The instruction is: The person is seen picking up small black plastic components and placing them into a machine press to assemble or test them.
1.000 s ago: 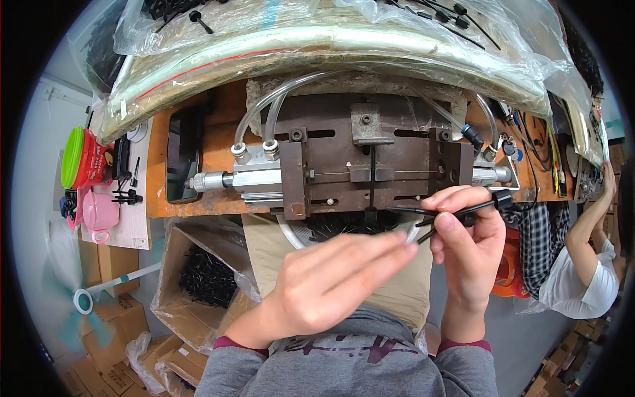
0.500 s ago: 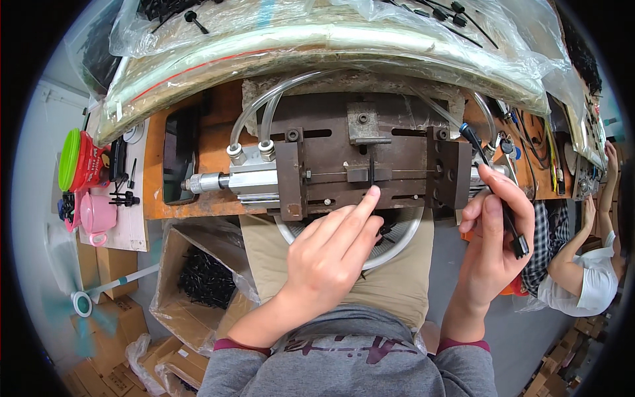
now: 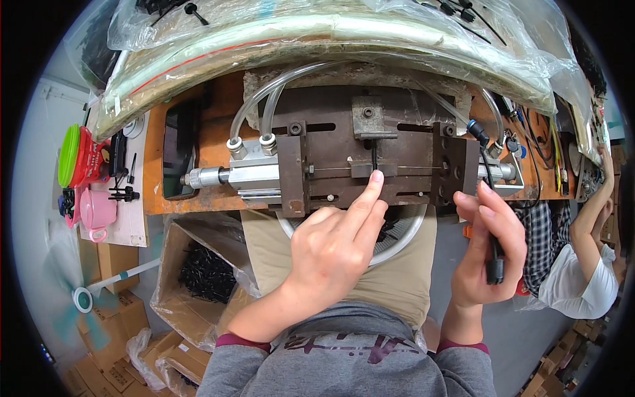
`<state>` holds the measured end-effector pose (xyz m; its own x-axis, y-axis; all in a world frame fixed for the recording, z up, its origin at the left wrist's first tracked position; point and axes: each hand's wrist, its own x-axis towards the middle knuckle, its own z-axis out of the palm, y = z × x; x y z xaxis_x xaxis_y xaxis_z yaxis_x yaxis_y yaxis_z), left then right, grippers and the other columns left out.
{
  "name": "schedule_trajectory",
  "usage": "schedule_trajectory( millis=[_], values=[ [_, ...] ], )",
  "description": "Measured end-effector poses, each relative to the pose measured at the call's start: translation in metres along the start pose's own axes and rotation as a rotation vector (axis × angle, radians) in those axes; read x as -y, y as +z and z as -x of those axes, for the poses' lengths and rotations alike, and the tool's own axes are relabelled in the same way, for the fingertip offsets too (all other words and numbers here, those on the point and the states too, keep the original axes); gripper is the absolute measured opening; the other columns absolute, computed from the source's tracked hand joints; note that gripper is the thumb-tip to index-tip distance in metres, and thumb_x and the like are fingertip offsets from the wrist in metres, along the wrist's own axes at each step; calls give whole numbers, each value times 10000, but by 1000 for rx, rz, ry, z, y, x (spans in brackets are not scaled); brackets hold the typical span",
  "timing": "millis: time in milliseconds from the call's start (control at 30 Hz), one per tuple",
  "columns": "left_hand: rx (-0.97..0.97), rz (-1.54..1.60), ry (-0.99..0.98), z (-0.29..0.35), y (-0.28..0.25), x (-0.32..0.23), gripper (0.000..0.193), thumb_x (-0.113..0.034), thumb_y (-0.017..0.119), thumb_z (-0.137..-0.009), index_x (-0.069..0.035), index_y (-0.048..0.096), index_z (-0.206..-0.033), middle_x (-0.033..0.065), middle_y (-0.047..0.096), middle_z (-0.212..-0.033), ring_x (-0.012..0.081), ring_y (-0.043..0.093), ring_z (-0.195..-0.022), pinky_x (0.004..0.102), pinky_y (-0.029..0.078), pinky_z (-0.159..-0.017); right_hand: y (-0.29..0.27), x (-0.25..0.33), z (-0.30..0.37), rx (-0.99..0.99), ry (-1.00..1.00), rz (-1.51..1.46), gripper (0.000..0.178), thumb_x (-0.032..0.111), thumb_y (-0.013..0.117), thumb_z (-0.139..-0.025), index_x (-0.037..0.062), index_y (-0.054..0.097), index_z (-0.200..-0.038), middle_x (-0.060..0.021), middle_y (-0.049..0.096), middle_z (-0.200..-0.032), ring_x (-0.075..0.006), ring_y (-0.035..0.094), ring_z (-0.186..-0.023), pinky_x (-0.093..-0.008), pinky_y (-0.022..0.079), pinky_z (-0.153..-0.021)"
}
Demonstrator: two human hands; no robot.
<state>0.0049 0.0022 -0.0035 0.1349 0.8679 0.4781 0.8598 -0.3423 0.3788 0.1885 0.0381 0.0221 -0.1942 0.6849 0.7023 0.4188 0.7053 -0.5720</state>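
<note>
My left hand (image 3: pixel 334 248) reaches over the brown metal fixture (image 3: pixel 331 149), index finger stretched out. Its fingertip touches the near end of a thin black rod (image 3: pixel 375 157), which lies across the small block (image 3: pixel 362 171) at the fixture's middle. The other fingers are loosely bent and hold nothing that I can see. To the right, my right hand (image 3: pixel 486 255) is closed around a black rod with a thick cylindrical end (image 3: pixel 495 271), which points down toward me. The rod's upper part overlaps a black fitting with a blue ring (image 3: pixel 476 130), so I cannot tell where its top ends.
Metal cylinders (image 3: pixel 254 175) with clear hoses flank the fixture. A plastic-covered shelf (image 3: pixel 317 33) overhangs the back. A box of black parts (image 3: pixel 205 274) stands lower left, a pink cup (image 3: pixel 99 210) at far left. Another person (image 3: pixel 582 278) sits at the right.
My right hand has lowered slightly and turned the rod, so its thick end now hangs nearer to upright. My left index finger stays at the black rod in the fixture. The view has shifted slightly.
</note>
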Motion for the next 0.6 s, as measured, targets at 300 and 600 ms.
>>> schedule_trajectory(
  millis=[300, 600],
  values=[
    [25, 767, -45, 5, -31, -15, 412, -91, 861, -661, -13, 716, -1038, 136, 709, -1075, 189, 711, -790, 271, 579, -651, 7, 1, 2, 267, -348, 292, 273, 19, 678, -759, -80, 683, -1013, -236, 684, -1059, -288, 709, -840, -336, 598, -714],
    [-16, 384, 0, 9, -29, -9, 358, -6, 808, -654, -7, 719, -1001, 147, 693, -1047, 202, 683, -819, 294, 560, -646, 8, -12, -1, 117, -374, 352, 249, 47, 680, -841, -84, 672, -1053, -223, 692, -1026, -292, 706, -914, -348, 601, -767]
  ],
)
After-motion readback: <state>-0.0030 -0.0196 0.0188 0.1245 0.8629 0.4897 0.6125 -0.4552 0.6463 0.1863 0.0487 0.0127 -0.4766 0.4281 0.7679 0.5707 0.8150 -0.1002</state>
